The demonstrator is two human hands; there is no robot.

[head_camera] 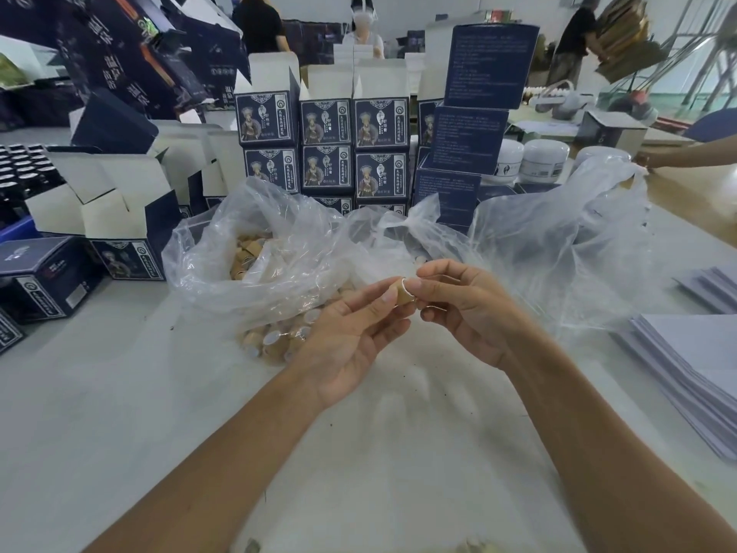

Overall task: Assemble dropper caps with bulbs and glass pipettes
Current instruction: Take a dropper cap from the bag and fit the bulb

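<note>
A pale grey desk (119,413) is seen from the head camera, with stacked dark blue printed cartons (327,141) along its far edge. A crumpled clear plastic bag (279,249) of tan cylindrical dropper caps (275,341) lies at the desk's middle. Just in front of it, one tan dropper cap with a white rim (403,291) is pinched above the desk between the fingertips of the left hand (351,341) and the right hand (470,309). White paper sheets (694,365) are stacked at the right edge.
</note>
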